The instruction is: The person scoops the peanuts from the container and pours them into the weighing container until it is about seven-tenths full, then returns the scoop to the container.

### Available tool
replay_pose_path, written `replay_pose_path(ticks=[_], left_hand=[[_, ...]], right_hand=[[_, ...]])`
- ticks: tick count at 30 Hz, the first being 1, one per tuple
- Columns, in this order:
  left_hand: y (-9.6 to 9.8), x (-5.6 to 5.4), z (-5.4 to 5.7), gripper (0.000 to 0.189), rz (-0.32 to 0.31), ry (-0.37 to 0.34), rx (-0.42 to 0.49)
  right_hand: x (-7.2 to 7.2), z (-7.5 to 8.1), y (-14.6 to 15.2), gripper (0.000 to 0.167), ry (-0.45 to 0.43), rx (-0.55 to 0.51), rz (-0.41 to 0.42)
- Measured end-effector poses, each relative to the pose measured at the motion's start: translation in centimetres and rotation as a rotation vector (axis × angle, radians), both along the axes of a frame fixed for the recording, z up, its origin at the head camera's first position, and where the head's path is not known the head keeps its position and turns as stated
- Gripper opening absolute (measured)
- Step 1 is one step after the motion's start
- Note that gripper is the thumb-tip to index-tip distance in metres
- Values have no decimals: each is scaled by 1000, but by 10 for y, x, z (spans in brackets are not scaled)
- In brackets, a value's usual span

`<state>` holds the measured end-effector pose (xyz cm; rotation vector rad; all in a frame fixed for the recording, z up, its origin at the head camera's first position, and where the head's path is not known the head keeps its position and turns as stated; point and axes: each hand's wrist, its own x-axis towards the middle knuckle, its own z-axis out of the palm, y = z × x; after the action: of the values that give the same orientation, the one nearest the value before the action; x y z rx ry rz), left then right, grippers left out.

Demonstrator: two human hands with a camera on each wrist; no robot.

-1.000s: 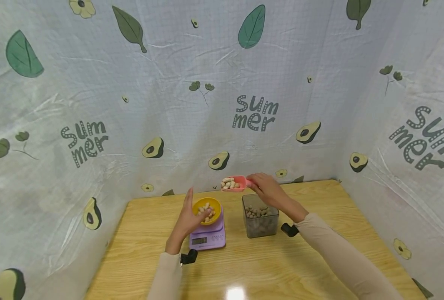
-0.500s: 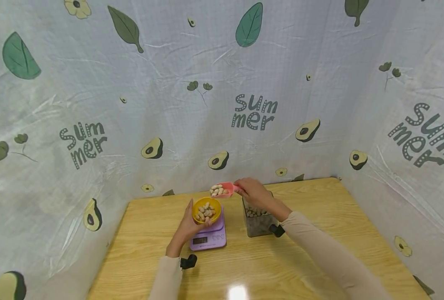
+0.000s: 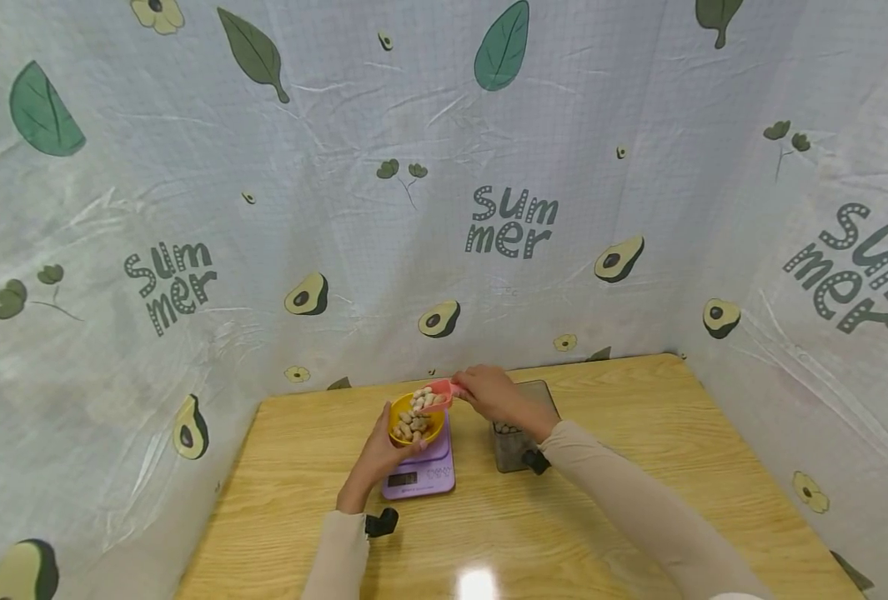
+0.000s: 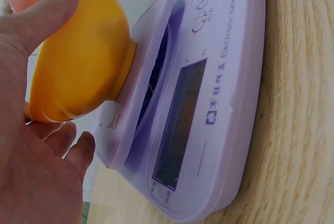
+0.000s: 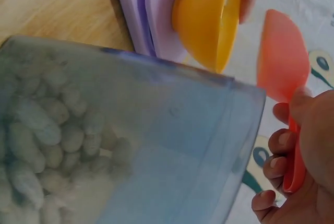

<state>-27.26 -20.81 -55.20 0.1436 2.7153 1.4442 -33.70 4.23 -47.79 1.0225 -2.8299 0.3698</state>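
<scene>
My left hand (image 3: 378, 454) holds a yellow bowl (image 4: 88, 51) by its side, thumb at the rim and fingers below. Peanuts (image 3: 410, 426) lie inside the bowl, which sits on the platform of a purple kitchen scale (image 3: 430, 478). The scale's display is too dim to read. Gripped by its handle in my right hand (image 3: 487, 391) is a pink scoop (image 5: 284, 57) carrying peanuts. Its front end is over the far right part of the bowl, tipped toward it. Fingers of the right hand curl around the handle in the right wrist view.
A translucent grey bin (image 5: 177, 114) with more peanuts stands to the right of the scale, partly under my right forearm. The wooden table (image 3: 286, 500) runs back to a hanging printed cloth (image 3: 368, 250).
My right hand has carried the loaded scoop left and down from above the bin to the bowl. My left hand's fingers have closed in around the bowl's side.
</scene>
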Motion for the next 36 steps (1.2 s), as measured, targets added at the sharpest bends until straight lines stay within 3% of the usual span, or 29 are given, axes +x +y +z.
replay_pose_path(ticks=[6, 10, 16, 21, 27, 36], left_hand=[[1, 1, -1, 116, 4, 6, 7], [1, 1, -3, 116, 6, 10, 3], [1, -1, -3, 115, 0, 10, 10], [1, 0, 0, 116, -4, 8, 18], [1, 2, 2, 118, -1, 5, 16], [-1, 2, 2, 121, -4, 20, -11]], right_hand=[[0, 2, -13, 30, 70, 174, -3], [2, 9, -21, 21, 185, 264, 33], [6, 32, -36, 13, 363, 380, 69], [9, 54, -39, 17, 353, 441, 43], [12, 62, -31, 19, 289, 394, 23], [17, 47, 0, 23, 210, 159, 49]])
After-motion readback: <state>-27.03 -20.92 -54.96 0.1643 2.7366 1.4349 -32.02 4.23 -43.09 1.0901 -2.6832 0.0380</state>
